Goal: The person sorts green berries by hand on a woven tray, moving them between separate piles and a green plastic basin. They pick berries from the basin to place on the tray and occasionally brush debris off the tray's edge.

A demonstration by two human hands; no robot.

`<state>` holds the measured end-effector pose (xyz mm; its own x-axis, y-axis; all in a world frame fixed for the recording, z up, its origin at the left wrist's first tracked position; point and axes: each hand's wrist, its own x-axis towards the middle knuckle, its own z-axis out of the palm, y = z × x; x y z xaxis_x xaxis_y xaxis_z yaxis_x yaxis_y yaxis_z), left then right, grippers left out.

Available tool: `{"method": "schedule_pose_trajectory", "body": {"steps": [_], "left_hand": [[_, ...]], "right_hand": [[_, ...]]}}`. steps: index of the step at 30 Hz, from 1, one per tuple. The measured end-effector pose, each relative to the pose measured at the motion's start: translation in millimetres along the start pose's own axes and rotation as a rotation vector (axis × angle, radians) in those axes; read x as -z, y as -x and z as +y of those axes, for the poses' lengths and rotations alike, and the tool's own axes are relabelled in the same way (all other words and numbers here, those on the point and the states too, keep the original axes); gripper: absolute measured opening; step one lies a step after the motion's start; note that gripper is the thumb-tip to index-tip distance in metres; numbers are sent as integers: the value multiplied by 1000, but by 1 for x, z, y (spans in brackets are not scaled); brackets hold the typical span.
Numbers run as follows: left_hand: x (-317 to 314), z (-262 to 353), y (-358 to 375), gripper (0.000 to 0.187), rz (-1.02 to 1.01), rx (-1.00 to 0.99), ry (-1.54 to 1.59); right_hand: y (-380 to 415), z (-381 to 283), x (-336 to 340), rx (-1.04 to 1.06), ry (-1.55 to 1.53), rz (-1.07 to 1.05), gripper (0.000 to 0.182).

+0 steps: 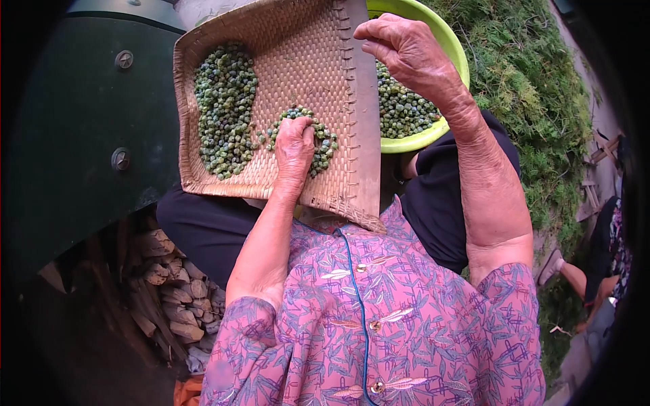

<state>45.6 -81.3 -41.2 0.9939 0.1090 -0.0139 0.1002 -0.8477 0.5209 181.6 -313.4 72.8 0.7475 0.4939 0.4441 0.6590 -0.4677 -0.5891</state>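
Green berries [227, 111] are heaped at 9 o'clock on the woven tray [291, 54]. Left hand [296, 141], 5 o'clock: curled onto berries. Right hand [412, 55], 2 o'clock: half-curled. Grips cannot be confirmed. Berries could be spilled by tray tilt.

We count: one left hand [294, 142] | one right hand [413, 57] | one woven tray [298, 68] | two berry heaps [227, 108] on it | one basin [461, 54] | one berry batch [406, 111] inside | one woodpile [186, 304]

Tray [298, 64]: woven plant fibre, matt, ribbed. Strip [367, 128] along its stitched edge: smooth, wood-like. Basin [461, 64]: smooth plastic.
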Motion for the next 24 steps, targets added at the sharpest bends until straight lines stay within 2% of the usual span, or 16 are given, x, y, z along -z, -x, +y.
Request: {"method": "schedule_pose_trajectory", "body": {"steps": [2, 4, 6, 8, 10, 11, 14, 20, 24], "left_hand": [[-13, -18, -7, 18, 190, 116, 278], [-7, -15, -6, 18, 157, 162, 386], [2, -9, -2, 18, -3, 207, 365], [5, 0, 4, 18, -27, 172, 342], [4, 7, 8, 19, -60, 4, 98], [1, 9, 10, 19, -79, -36, 104], [-5, 10, 9, 16, -17, -101, 30], [-1, 11, 5, 11, -9, -63, 58], [3, 20, 5, 15, -63, -158, -16]], "right_hand": [[0, 0, 0, 2, 2, 4, 18], [0, 0, -1, 11, 2, 17, 17], [0, 0, -1, 12, 1, 15, 17], [0, 1, -1, 11, 2, 12, 17], [-1, 1, -3, 13, -18, 28, 17], [0, 1, -3, 12, -16, 28, 17], [0, -2, -2, 12, -11, 4, 17], [1, -1, -1, 16, -23, 21, 18], [1, -3, -3, 26, -1, 30, 16]]}}
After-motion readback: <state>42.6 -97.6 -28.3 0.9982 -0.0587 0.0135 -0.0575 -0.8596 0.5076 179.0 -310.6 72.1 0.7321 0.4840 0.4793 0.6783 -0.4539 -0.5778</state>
